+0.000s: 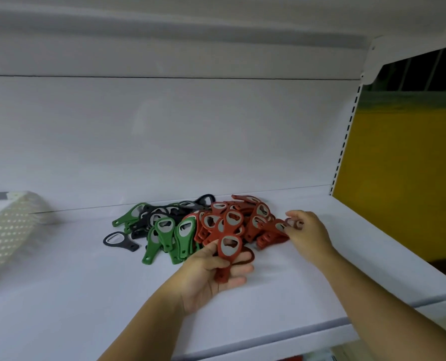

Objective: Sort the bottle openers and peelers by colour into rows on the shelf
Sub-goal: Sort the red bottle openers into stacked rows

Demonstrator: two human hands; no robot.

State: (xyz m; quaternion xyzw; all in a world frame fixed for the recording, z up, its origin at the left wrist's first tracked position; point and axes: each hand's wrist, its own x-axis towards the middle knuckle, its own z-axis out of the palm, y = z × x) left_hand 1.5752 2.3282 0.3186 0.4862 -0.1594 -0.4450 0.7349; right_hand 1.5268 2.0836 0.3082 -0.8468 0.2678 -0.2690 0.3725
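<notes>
A heap of plastic bottle openers point(203, 225) is seen towards the back of the white shelf point(86, 295), close to the back panel point(164, 139); each piece is shaped as a flat handle widening into an oval head fitted with a grey metal insert. The red openers point(261, 212) are massed on the right of the heap, the green openers point(165, 230) are gathered in the middle and on the left, and the black openers point(164, 211) are mingled behind the green ones, the colours overlapping where they meet, so no rows are formed yet. A single black opener point(120, 241) is laid apart on the shelf, just left of the heap. In front of the heap an upright red opener point(228, 250) is gripped by the left hand point(211, 277), the thumb laid across its handle and the fingers curled behind it; a second red ring is glimpsed behind it, partly hidden by the fingers. At the right edge of the heap another red opener point(275, 227) is pinched between the thumb and fingertips of the right hand point(307, 234), though the fingertips are blurred. A white perforated basket point(8, 230) is seen at the far left, well apart from the heap. The shelf is bounded on the right by a slotted upright point(346, 126), beyond which a yellow panel point(399, 165) is visible
</notes>
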